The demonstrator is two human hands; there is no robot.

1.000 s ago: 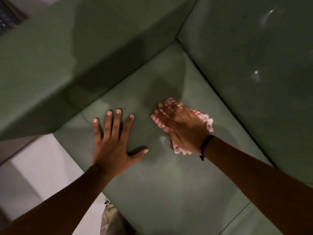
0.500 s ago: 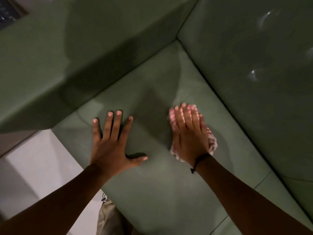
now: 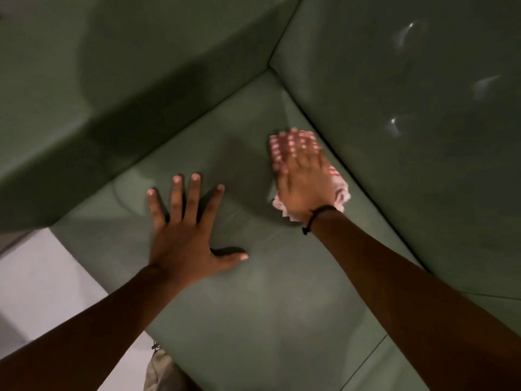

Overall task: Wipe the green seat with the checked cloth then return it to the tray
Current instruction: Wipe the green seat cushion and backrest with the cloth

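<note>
At nine o'clock our left hand (image 3: 183, 244) lies open and flat on the green seat (image 3: 253, 306), holding nothing. Toward two o'clock our right hand (image 3: 303, 179) presses flat on the checked cloth (image 3: 339, 190), beside the backrest (image 3: 408, 136). We judge wiping underway; no tray is in view, so the return remains.

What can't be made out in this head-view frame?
- Tray: nowhere in the head view; it lies outside the frame.
- Checked cloth: mostly covered by the right hand, so its fold and full size are hidden.
- Right hand's fingers: smeared by motion blur.
- Green seat: cut off by the lower edge; arms cover part.
</note>
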